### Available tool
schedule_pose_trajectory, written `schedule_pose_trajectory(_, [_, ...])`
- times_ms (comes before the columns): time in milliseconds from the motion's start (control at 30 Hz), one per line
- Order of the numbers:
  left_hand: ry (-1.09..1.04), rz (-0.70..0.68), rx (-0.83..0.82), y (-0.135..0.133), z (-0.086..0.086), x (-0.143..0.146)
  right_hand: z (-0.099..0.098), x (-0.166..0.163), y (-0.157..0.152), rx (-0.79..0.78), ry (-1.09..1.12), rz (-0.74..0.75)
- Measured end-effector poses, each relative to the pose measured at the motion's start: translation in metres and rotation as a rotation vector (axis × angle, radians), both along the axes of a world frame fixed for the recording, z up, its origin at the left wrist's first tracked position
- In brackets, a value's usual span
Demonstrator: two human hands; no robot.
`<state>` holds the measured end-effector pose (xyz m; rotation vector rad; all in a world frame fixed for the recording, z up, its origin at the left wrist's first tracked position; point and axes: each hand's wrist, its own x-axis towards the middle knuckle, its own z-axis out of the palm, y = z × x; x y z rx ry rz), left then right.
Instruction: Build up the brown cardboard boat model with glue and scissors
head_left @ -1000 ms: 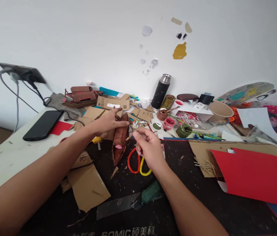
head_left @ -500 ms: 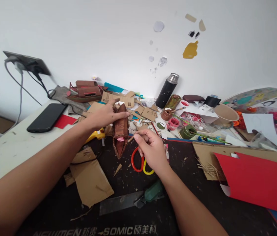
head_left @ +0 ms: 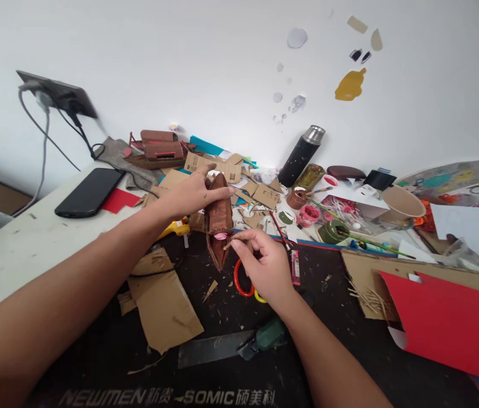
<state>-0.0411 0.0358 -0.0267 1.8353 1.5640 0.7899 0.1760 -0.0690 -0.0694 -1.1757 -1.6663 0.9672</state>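
My left hand (head_left: 197, 191) grips a small brown model boat (head_left: 219, 214) from its far end, thumb lying across its roof. The boat points toward me, and a pink piece (head_left: 221, 236) shows in its open near end. In my right hand (head_left: 268, 262) a short thin brown stick (head_left: 228, 245) is pinched between thumb and fingers, its tip at the boat's right rim; I cannot tell whether they touch. Scissors with red and yellow handles (head_left: 239, 282) lie partly under my right hand. A yellow glue gun (head_left: 178, 228) lies left of the boat, partly behind my left forearm.
On the black mat (head_left: 231, 374) lie a cardboard piece (head_left: 169, 309) and a green-handled tool (head_left: 270, 333) by a flat grey strip (head_left: 214, 348). Red card (head_left: 447, 323) is at right, a phone (head_left: 89, 192) at left. Paint pots, scraps, a thermos (head_left: 302, 156) and another model boat (head_left: 161, 152) stand behind.
My right hand has brought the stick leftward to the boat's near end. My left hand keeps its grip on the boat. The whole view has shifted slightly.
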Motion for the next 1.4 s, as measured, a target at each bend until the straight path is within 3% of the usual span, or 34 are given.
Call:
schedule_pose_trajectory(267, [-0.047, -0.005, -0.068, -0.0026, 0.0031, 0.0018, 0.0027, 0.0003, -0.0006, 0.087, -0.085, -0.004])
schedule_pose_trajectory(1400, [-0.023, 0.093, -0.059, -0.0006, 0.0061, -0.0053, -0.0009, 0.0089, 0.0038, 0.216, -0.348, 0.029])
